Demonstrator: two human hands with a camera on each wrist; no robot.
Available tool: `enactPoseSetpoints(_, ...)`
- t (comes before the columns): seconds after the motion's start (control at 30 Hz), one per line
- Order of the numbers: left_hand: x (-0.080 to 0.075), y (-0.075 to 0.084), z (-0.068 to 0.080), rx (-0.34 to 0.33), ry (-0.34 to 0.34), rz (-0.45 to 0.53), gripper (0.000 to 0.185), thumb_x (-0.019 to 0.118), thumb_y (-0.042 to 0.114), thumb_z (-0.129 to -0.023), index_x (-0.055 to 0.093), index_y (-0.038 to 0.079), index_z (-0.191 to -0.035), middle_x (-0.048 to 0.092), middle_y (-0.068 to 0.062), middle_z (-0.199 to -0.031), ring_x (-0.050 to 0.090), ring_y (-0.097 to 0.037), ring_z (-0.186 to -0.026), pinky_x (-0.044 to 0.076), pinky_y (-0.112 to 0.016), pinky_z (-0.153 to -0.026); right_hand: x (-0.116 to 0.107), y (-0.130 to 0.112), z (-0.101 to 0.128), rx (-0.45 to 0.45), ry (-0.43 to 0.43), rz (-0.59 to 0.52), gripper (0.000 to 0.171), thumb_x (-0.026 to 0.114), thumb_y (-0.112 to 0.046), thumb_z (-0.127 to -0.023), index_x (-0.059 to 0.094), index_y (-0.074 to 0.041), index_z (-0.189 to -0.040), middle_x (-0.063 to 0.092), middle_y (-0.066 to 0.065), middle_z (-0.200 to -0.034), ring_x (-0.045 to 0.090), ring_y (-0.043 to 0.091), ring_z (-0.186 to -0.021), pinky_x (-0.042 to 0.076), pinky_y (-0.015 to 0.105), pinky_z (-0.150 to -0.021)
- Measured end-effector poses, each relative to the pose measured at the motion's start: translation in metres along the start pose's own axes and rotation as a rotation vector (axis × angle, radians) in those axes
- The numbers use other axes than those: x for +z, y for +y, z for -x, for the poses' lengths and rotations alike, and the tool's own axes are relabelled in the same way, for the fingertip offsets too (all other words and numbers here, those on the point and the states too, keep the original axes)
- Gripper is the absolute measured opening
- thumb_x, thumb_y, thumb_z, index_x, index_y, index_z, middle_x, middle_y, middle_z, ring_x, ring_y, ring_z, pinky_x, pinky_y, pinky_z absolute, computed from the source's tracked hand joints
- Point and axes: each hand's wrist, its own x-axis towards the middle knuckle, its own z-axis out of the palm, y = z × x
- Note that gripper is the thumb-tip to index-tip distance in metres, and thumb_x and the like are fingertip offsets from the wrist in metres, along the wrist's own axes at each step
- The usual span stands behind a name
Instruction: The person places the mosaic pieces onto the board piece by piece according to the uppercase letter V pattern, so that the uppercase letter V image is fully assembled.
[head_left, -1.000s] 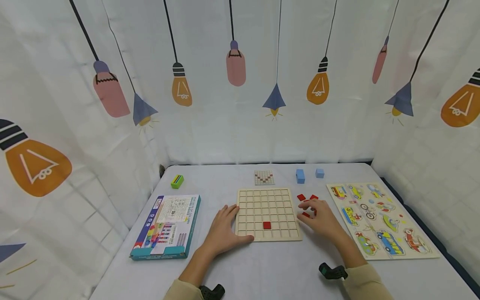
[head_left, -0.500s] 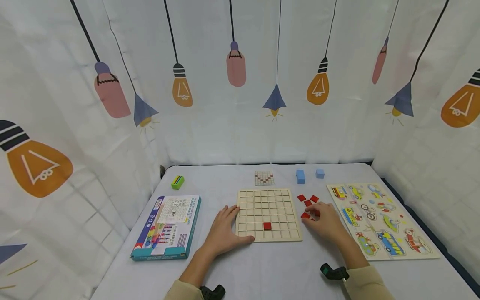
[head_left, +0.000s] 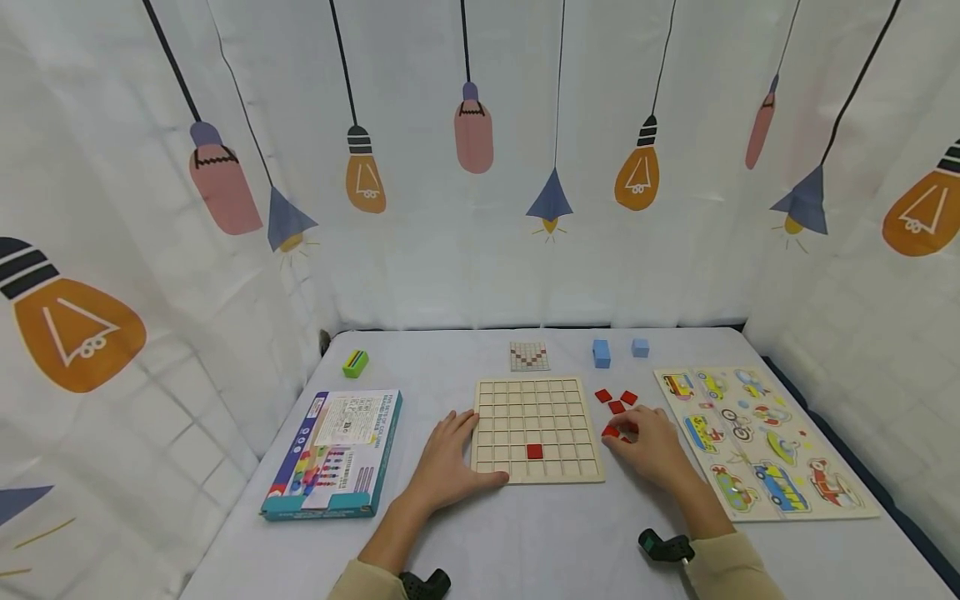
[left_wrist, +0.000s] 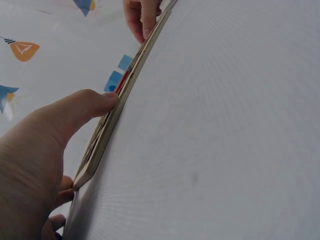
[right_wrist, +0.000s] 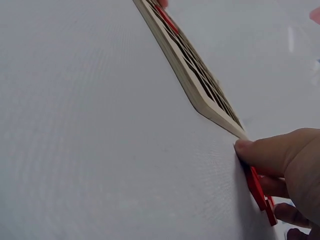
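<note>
A wooden grid board [head_left: 495, 417] lies flat in the middle of the table, with one red square tile [head_left: 534, 451] in a cell of a lower row. My left hand [head_left: 448, 471] rests against the board's near-left corner, fingers along the left edge and thumb on the front rim; the left wrist view shows that thumb [left_wrist: 82, 110] nearly straight. Just right of the board, my right hand [head_left: 648, 444] has its thumb and fingers around a red tile [right_wrist: 255, 187] at table level. Several more red tiles [head_left: 616, 407] lie loose beyond that hand, some partly hidden by it.
A small pattern card [head_left: 529, 356] lies behind the board, with two blue blocks [head_left: 601, 353] to its right. A green block [head_left: 355, 363] and a boxed game [head_left: 352, 442] are on the left. A vehicle picture puzzle [head_left: 765, 450] lies on the right.
My right hand has come down slightly toward the near red tiles and its fingers have closed in around one. The left hand and the board have stayed put.
</note>
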Motion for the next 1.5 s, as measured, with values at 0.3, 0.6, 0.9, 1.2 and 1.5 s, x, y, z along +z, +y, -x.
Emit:
enactPoseSetpoints(0.3, 0.0, -0.001, 0.0, 0.005, -0.002, -0.004, 0.124, 0.085, 0.084, -0.073, 0.046, 0.017, -0.17, 0.044, -0.004, -0.178, 0.025, -0.04, -0.172, 0.024, -0.067, -0.139, 0.0, -0.003, 0.001, -0.003, 0.005, -0.005, 0.024, 0.089, -0.03, -0.096, 0.083, -0.017, -0.115, 0.077, 0.004, -0.116, 0.055, 0.024, -0.111, 0.051, 0.039, -0.088)
enactPoseSetpoints(0.6, 0.0, -0.001, -0.002, 0.018, -0.011, -0.006, 0.124, 0.085, 0.083, -0.074, 0.046, 0.017, -0.171, 0.044, -0.005, -0.178, 0.025, -0.04, -0.172, 0.022, -0.065, -0.14, -0.003, -0.005, 0.002, -0.009, 0.007, -0.027, 0.026, 0.088, -0.031, -0.097, 0.082, -0.018, -0.119, 0.075, 0.003, -0.113, 0.053, 0.023, -0.108, 0.052, 0.034, -0.083)
enactPoseSetpoints(0.9, -0.001, 0.001, -0.001, 0.01, -0.011, 0.015, 0.125, 0.087, 0.08, -0.072, 0.045, 0.016, -0.171, 0.044, -0.004, -0.178, 0.024, -0.04, -0.172, 0.021, -0.066, -0.14, -0.001, -0.013, 0.001, -0.06, 0.003, -0.055, 0.019, 0.087, -0.029, -0.098, 0.083, -0.023, -0.115, 0.078, -0.004, -0.113, 0.055, 0.021, -0.113, 0.059, 0.038, -0.091)
enactPoseSetpoints(1.2, -0.001, 0.001, -0.002, 0.009, -0.008, 0.022, 0.124, 0.087, 0.079, -0.072, 0.046, 0.016, -0.17, 0.045, -0.005, -0.178, 0.025, -0.041, -0.172, 0.02, -0.066, -0.14, 0.003, -0.026, 0.001, -0.105, -0.003, -0.068, 0.019, 0.088, -0.028, -0.097, 0.083, -0.025, -0.115, 0.078, -0.005, -0.114, 0.056, 0.024, -0.118, 0.058, 0.045, -0.096)
enactPoseSetpoints(1.5, -0.002, 0.001, -0.001, 0.009, -0.008, 0.022, 0.124, 0.088, 0.079, -0.072, 0.046, 0.016, -0.171, 0.045, -0.005, -0.178, 0.025, -0.041, -0.172, 0.02, -0.067, -0.14, 0.008, -0.043, -0.002, -0.108, -0.033, -0.091, 0.021, 0.089, -0.029, -0.096, 0.084, -0.025, -0.117, 0.077, -0.003, -0.12, 0.057, 0.025, -0.126, 0.057, 0.056, -0.105)
